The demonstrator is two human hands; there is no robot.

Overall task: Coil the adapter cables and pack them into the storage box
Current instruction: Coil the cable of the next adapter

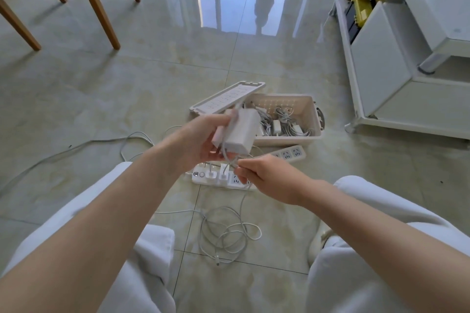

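The left hand (201,142) grips the adapter (240,132) held up, so the right hand (264,175) can pinch its cable (223,236) just below, probably to start winding; it blurs there. The slack sprawls on the glossy tiled floor (101,99). The box (287,140) sits open behind, leads already inside. A power strip (216,179) lies underneath, a chair (101,7) left, a cabinet (381,58) right.

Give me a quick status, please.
Left hand grips white adapter. Right hand pinches its cable. Storage box open, coiled cables inside. Loose cable on floor.
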